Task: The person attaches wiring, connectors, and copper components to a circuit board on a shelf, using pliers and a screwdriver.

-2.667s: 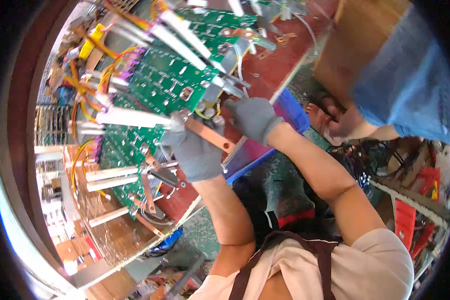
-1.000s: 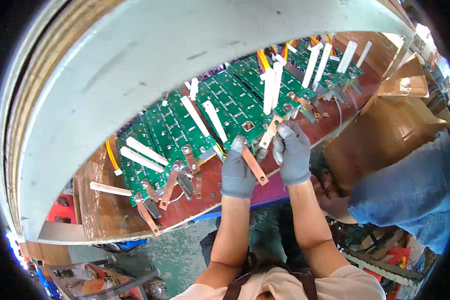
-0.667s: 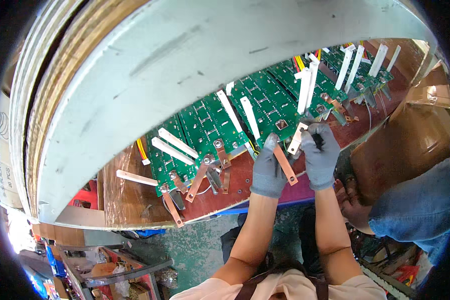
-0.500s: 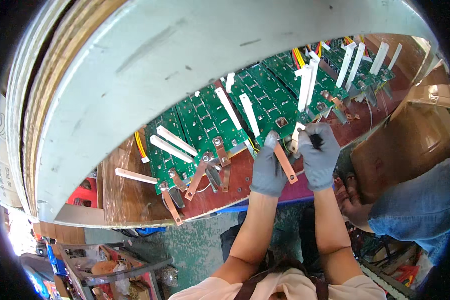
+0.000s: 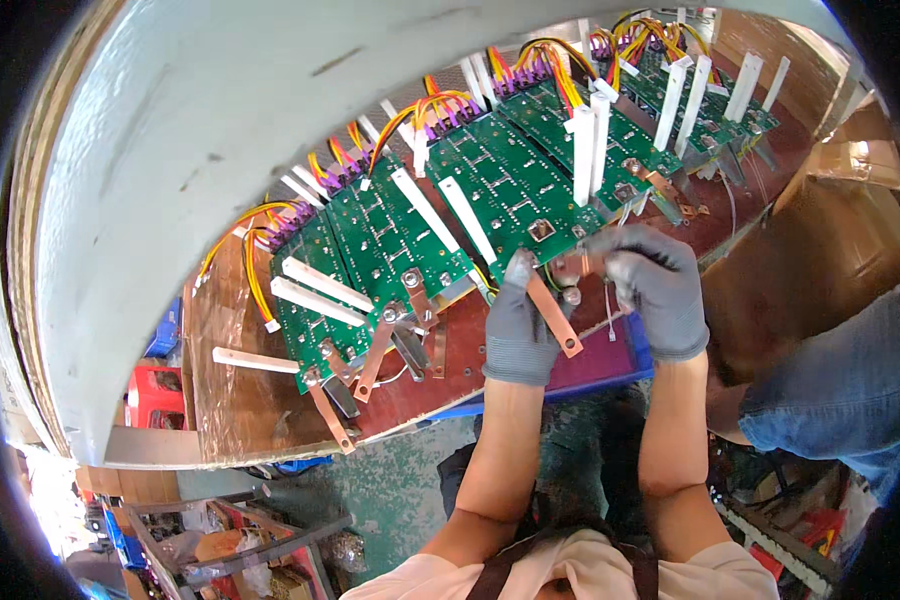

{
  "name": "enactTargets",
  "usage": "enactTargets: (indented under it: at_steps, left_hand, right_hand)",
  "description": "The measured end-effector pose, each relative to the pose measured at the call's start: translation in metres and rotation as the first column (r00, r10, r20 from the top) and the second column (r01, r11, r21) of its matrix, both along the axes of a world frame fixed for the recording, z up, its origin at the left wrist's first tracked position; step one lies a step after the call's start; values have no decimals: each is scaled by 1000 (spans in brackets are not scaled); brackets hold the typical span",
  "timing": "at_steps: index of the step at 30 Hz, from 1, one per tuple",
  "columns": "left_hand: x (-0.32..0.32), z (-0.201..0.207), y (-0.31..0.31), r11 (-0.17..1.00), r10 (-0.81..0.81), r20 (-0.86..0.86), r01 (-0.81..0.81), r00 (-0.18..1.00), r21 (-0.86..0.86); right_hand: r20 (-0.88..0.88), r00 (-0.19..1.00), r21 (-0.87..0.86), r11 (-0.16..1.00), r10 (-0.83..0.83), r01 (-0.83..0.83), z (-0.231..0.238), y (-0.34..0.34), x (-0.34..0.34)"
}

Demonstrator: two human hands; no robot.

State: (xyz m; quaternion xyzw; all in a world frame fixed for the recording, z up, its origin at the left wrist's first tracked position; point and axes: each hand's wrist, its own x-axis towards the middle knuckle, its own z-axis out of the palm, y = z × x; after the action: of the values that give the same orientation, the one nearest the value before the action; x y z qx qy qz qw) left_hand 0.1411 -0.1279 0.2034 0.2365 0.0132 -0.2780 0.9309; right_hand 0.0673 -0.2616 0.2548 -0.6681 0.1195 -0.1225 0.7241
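Both my hands wear grey gloves and work at the near edge of a green circuit board (image 5: 495, 165). My left hand (image 5: 518, 330) is closed, thumb up at the board's edge, gripping a flat copper strip (image 5: 553, 315) that slants down toward me. Beside it my right hand (image 5: 660, 285) is bent, its fingertips pinched on a second, shorter copper strip (image 5: 576, 266), partly blurred. A round metal bolt head (image 5: 571, 296) shows between the hands. Fingers under the board edge are hidden.
More green boards (image 5: 380, 225) line up with white posts (image 5: 425, 210), bolted copper strips (image 5: 375, 360) and coloured wire bundles (image 5: 440, 105). A pale curved panel (image 5: 220, 200) overhangs at left. At right are a cardboard box (image 5: 810, 270) and another person's jeans (image 5: 830, 420).
My right hand has moved right and turned, and the copper strip at its fingertips now lies flatter. My left hand keeps its strip. The view has shifted, showing more wire bundles behind.
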Motion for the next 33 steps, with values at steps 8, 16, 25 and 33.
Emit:
enactTargets:
  at_steps: [8, 16, 25, 33]
  left_hand:
    - [-2, 2, -3, 1000, -5, 74, 5, 997, 5]
    - [-4, 3, -3, 999, 26, 69, -28, 997, 25]
    - [-3, 5, -5, 996, -17, -89, 10, 996, -86]
    - [-9, 15, -5, 999, 7, 81, -3, 997, -55]
  right_hand:
    - [279, 898, 258, 927, -340, 271, -9, 37, 24]
    - [332, 873, 45, 931, -356, 362, -14, 41, 27]
    - [466, 853, -477, 744, -236, 467, -19, 36, 26]
    - [424, 898, -786, 444, -119, 430, -11, 40, 18]
